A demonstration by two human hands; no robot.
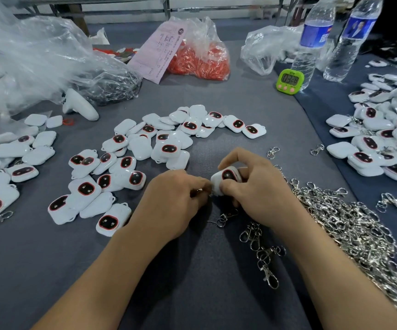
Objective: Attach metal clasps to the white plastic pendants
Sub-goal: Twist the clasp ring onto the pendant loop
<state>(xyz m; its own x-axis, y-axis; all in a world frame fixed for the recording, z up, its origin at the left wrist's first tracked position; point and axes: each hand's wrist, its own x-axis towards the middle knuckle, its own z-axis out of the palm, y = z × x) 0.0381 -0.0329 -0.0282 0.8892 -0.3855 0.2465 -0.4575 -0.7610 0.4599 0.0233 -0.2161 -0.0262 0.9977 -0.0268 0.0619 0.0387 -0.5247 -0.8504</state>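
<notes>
Pendant [226, 177] gripped in right hand [254, 189], left hand [176, 201] fingers pinching clasp [200, 191] against it

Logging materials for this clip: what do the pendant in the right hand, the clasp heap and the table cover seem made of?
Pendant in the right hand: glossy white plastic, going by moulded rounded corners and soft highlights. Clasp heap: polished silvery metal, with sharp glints. Table cover: probably matte grey-blue fabric; it shows soft folds and no shine.

Grey table [192, 270], pendants [140, 150], clasps [350, 225], timer [290, 80], maybe controller [80, 107]
</notes>
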